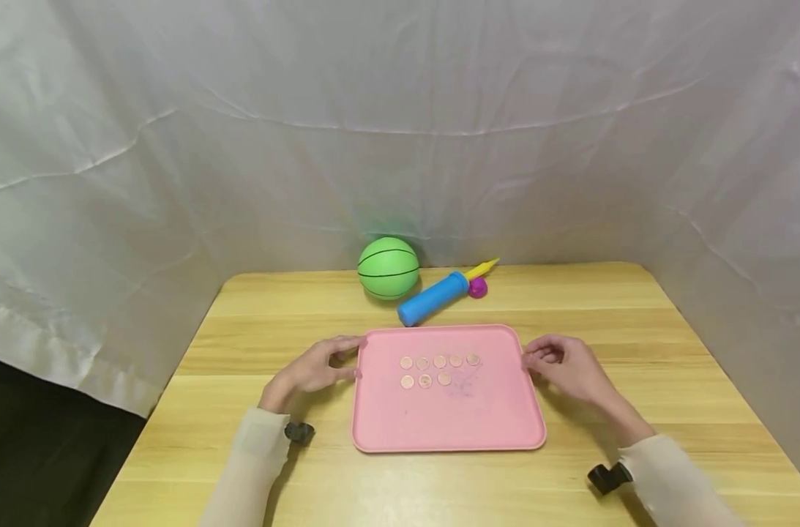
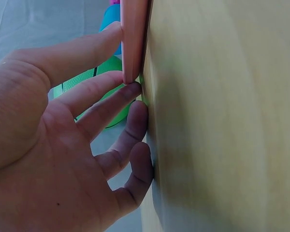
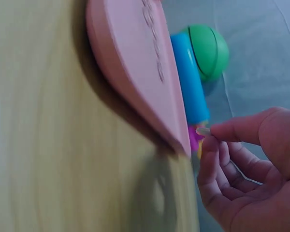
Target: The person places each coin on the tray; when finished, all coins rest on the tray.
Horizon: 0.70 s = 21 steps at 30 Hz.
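Note:
A pink tray (image 1: 465,424) lies on the table, with several small round, pale tan discs (image 1: 440,361) set on it in two rows. My left hand (image 1: 317,364) is at the tray's left side, its fingers spread and loosely bent. In the left wrist view the thumb tip meets the tray's side wall, and fingertips (image 2: 133,89) are right at its corner. Beside the tray's right rim, my right hand (image 1: 566,364) pinches a small thin disc (image 3: 203,131) between thumb and index finger, seen nearly edge-on in the right wrist view.
Behind the tray lies a blue hand pump (image 1: 434,298) with a yellow nozzle (image 1: 482,269). A green ball (image 1: 388,268) with black lines sits to its left, and a small purple object (image 1: 478,288) lies by the nozzle. Pale curtains (image 1: 439,146) surround the wooden table (image 1: 320,468).

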### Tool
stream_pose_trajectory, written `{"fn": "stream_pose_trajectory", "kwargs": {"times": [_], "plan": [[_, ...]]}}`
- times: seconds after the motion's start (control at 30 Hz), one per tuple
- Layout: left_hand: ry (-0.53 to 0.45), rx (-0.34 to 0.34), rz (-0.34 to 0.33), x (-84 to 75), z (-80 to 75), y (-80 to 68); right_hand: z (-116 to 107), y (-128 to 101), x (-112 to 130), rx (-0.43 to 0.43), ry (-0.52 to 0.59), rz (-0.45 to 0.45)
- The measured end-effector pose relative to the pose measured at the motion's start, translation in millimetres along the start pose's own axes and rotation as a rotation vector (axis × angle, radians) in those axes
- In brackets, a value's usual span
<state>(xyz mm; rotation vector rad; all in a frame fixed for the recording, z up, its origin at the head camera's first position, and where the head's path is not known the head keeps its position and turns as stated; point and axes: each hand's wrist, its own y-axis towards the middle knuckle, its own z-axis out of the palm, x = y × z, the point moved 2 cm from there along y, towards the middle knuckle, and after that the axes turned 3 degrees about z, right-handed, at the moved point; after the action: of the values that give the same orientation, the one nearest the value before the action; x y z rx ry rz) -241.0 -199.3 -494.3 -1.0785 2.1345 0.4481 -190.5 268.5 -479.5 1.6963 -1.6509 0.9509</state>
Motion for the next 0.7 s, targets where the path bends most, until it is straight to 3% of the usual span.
{"fn": "stream_pose_trajectory", "kwargs": {"times": [0.17,0.5,0.7], "plan": [[-0.022,0.001,-0.004,-0.3,1.5,0.8,22.9,2.1,10.5,0.021,0.003,-0.001],[0.006,0.0,0.007,-0.2,0.6,1.8,60.1,8.5,29.9,0.034,-0.052,-0.099],[-0.017,0.005,0.0,-0.4,1.5,2.3,76.1,11.6,36.8,0.069,-0.026,-0.138]]}}
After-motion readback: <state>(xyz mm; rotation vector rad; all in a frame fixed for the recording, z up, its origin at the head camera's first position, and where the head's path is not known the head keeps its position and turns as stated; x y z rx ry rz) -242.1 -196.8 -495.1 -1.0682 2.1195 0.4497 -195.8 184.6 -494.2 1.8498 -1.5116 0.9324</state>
